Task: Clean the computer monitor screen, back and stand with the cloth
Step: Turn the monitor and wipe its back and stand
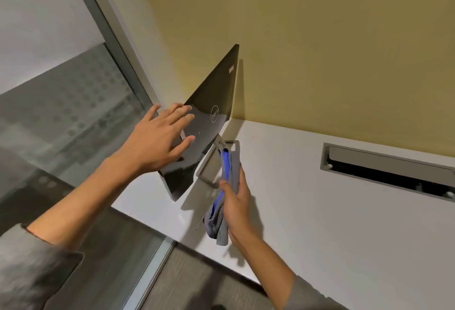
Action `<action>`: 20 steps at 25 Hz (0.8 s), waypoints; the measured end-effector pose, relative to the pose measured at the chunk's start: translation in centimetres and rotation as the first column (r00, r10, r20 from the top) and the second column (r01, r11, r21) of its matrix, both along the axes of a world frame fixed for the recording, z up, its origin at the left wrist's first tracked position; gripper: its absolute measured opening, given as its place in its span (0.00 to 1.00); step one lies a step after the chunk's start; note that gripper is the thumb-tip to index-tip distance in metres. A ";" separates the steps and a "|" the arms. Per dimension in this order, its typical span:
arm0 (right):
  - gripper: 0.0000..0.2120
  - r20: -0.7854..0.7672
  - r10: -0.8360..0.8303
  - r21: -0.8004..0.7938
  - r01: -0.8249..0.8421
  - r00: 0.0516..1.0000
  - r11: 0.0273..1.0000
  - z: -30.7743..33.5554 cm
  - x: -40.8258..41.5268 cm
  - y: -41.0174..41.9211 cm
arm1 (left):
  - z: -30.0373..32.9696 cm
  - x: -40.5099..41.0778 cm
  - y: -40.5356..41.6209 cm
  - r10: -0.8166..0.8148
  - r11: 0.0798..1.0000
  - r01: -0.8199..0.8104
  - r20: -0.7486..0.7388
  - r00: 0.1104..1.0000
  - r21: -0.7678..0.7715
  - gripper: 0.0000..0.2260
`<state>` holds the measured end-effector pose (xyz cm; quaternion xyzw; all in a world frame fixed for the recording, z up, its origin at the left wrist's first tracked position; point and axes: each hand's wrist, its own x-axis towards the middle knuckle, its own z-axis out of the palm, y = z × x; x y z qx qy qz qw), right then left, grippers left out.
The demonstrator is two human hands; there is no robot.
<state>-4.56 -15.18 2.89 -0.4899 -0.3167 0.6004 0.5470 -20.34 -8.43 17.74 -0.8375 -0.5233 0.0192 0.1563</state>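
The black monitor [211, 103] stands on the white desk with its glossy back, bearing a round logo, turned toward me. My left hand [160, 137] lies flat on that back with straight, spread fingers. The grey stand [209, 162] shows below the panel, an open rectangular frame. My right hand [236, 199] grips a grey cloth with a blue edge [225, 181], and the cloth's upper end touches the stand. The screen side is hidden from me.
The white desk [320, 211] runs along a yellow wall [320, 39]. A grey cable slot [386, 169] is sunk into the desk at the right. A glass partition with a metal frame [118, 46] stands at the left. Grey carpet lies below the desk edge.
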 end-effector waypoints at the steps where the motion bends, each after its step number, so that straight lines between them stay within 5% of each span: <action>1: 0.23 -0.006 0.014 0.007 -0.014 1.000 1.000 0.3 -1.6 0.1 | 0.3 -1.0 0.4 0.030 1.000 -0.030 -0.058 0.998 -0.005 0.33; 4: 0.27 -0.022 -0.031 0.114 0.034 0.999 0.993 1.7 -6.7 0.9 | 0.1 -2.8 0.9 0.047 0.997 -0.052 -0.077 0.996 -0.056 0.35; 11: 0.25 -0.270 -0.100 0.190 0.154 0.958 0.970 5.4 -12.4 6.8 | -1.8 -4.0 1.6 0.059 0.975 -0.009 0.219 0.974 -0.222 0.39; 14: 0.27 -0.209 -0.176 0.189 0.216 0.962 0.958 5.2 -13.4 9.5 | -2.0 -4.0 1.9 0.082 0.954 0.015 0.308 0.948 -0.299 0.41; 20: 0.26 -0.131 -0.292 -0.013 0.293 0.948 0.956 1.4 -12.2 14.8 | -1.6 -3.9 2.5 0.023 0.973 0.007 0.129 0.991 -0.229 0.39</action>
